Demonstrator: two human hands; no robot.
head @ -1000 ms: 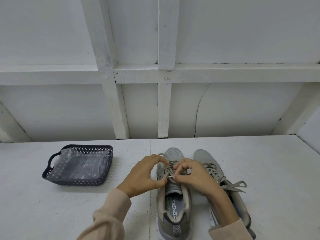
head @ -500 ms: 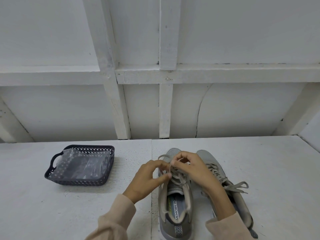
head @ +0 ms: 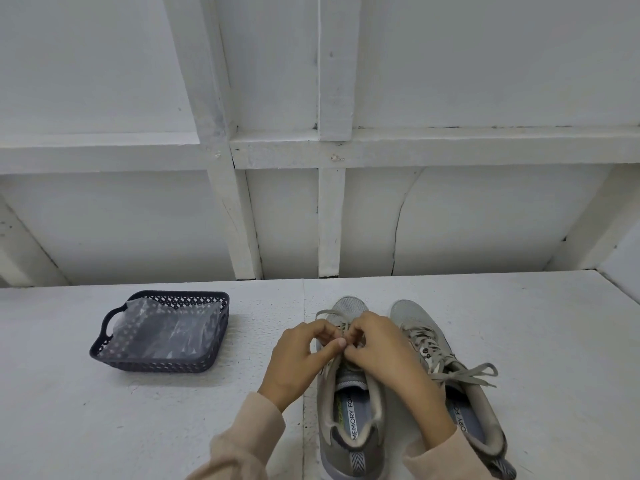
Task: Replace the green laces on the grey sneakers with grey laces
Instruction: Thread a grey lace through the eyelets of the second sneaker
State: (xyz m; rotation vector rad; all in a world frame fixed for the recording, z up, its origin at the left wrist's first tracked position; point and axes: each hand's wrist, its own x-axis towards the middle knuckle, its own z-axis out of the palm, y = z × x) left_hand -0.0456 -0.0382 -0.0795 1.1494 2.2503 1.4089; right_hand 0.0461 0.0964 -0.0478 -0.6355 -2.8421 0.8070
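Grey laces are seen on both sneakers, and no green lace is visible anywhere. On the sneaker farther from the basket (head: 412,315), the lacing is threaded through and finished in a bow (head: 465,374). On the sneaker nearer the basket (head: 346,445), the grey lace (head: 325,312) is pinched above the upper eyelets by the left hand (head: 298,362) and the right hand (head: 384,351), fingers of both curled round it, while a loose loop is left lying over the toe. The task is judged almost complete: only the tying of this last lace appears to remain. A clear plastic bag (head: 169,330) is held in the dark basket (head: 149,365); whether the green laces were put inside cannot be told.
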